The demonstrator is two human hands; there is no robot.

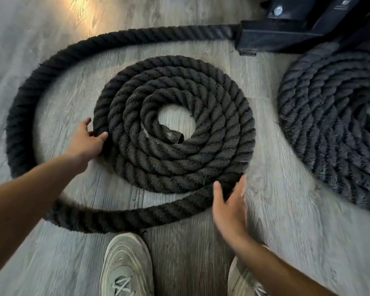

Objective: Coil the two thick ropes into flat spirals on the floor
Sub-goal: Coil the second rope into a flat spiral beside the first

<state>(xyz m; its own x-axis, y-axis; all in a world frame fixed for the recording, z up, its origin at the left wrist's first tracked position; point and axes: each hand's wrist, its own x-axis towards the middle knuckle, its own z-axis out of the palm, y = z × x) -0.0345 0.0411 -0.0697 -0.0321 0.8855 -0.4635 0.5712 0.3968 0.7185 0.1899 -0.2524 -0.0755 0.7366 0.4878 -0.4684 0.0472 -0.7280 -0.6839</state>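
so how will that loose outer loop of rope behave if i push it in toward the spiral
The loose loop looks thick and likely heavy, so it should drag, not slide. It holds a wide curve, suggesting stiffness and some spring-back. Its fuzzy surface probably grips the floor.

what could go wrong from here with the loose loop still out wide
1. The loose outer loop lies far from the centre spiral; pulled in quickly, it may ride over the flat turns.
2. That loop runs just ahead of the left shoe, so a step could snag it.
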